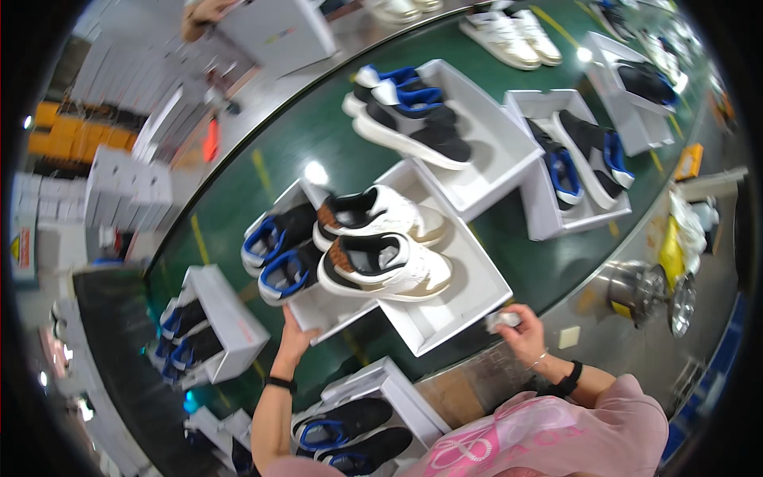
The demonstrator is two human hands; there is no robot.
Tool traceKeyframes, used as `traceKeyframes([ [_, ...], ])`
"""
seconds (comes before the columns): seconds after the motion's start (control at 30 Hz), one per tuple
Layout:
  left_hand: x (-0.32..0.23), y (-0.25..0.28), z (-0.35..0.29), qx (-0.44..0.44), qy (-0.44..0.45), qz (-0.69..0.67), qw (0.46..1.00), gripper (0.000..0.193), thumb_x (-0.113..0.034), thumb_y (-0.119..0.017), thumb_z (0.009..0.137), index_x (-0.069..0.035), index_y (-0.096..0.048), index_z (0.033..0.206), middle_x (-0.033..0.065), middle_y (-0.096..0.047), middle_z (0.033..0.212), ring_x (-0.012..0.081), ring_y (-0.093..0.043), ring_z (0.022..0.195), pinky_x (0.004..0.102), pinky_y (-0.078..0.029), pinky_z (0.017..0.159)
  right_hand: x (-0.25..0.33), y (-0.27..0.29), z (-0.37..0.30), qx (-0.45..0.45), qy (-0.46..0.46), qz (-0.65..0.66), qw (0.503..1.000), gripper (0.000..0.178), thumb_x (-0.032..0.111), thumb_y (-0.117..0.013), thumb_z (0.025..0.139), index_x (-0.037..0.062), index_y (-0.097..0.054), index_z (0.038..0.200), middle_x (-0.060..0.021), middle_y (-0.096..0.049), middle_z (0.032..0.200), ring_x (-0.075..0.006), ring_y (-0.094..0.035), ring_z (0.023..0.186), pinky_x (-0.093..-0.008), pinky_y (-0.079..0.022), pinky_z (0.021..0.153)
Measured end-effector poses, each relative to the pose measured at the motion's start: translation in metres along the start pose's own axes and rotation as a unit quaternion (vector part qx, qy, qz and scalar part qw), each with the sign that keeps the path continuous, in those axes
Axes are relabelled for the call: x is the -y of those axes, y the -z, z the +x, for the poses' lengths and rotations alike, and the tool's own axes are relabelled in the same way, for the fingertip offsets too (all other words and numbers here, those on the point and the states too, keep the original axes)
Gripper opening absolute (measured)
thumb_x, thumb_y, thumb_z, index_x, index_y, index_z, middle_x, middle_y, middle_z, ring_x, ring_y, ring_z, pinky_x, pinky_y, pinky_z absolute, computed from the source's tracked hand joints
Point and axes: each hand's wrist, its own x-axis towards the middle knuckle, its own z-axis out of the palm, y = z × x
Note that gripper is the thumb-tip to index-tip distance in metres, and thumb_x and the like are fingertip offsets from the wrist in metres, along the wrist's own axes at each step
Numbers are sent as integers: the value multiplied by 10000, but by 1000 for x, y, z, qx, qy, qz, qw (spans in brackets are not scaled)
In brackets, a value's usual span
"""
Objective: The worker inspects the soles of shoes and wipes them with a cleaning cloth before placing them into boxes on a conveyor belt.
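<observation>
Shoe factory floor: green conveyor [230,199], boxed shoes [588,141].

The pink shirt [548,437] below the right hand [523,338] has big pink letters and a loopy pink picture on it. Left of the left hand [296,342], a white shoebox [238,326] has faint reddish print on its side, too blurry to read. Much farther left, and higher, a sign [22,248] has yellow and red parts; its words are too small. Far above both hands, a big white box [274,40] has a small mark in many colours, too blurry to read.
</observation>
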Motion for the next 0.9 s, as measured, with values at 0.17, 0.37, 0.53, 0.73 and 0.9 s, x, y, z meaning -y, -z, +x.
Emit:
traceKeyframes([
  [0.17,-55,-79,12,42,-19,-70,996,1089,61,-715,628,-95,-135,1535,152,-435,1425,291,-454,1326,369,-350,1118,-1,10,-15,1,-16,9,1000,330,31,-774,847,61,-640,1148,-34,-704,1019,-94,-654,892,-254,-543,790],
  [0.37,-133,-158,74,57,-83,-59,993,1044,47,-651,691,-73,-114,1579,191,-450,1460,319,-503,1312,387,-388,1089,22,44,-8,-45,-8,21,999,329,22,-772,848,60,-641,1148,-24,-693,1022,-79,-650,875,-237,-543,760],
  [0.53,-184,-207,104,25,-84,172,981,958,81,-583,730,-95,-167,1575,218,-500,1430,346,-518,1310,389,-402,1081,35,70,1,-100,21,65,993,323,-17,-752,849,50,-637,1143,-18,-678,1019,-80,-642,906,-238,-537,780],
  [0.73,-179,-204,73,22,-60,95,993,882,107,-543,808,-119,-182,1580,188,-470,1465,303,-448,1377,361,-332,1135,32,95,3,-141,27,76,987,324,-27,-728,862,37,-620,1161,-20,-670,1009,-87,-642,905,-240,-536,777],
  [0.9,-184,-181,62,72,-11,47,996,849,61,-570,869,-116,-156,1589,157,-557,1361,240,-572,1209,349,-470,984,39,98,-1,-142,25,102,984,325,-34,-720,865,49,-619,1163,-13,-661,1019,-80,-629,912,-227,-520,772],
])
